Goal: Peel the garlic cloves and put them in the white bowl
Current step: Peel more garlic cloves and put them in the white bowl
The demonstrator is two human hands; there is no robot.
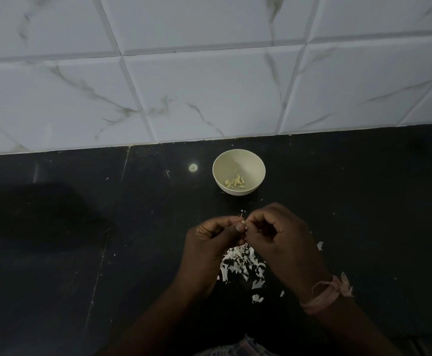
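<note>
left hand point(207, 240) and right hand point(274, 232): fingers pinching one garlic clove point(243, 223) | risk: slippery clove pops loose onto desk point(55, 278), missing bowl point(239, 160)

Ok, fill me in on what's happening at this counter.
A person is peeling garlic over a black counter. The left hand and right hand meet and pinch a small garlic clove between their fingertips. Beneath them lies a pile of white garlic skins. Farther back, near the tiled wall, the white bowl already holds a handful of peeled cloves. A pink thread band sits on the right wrist.
</note>
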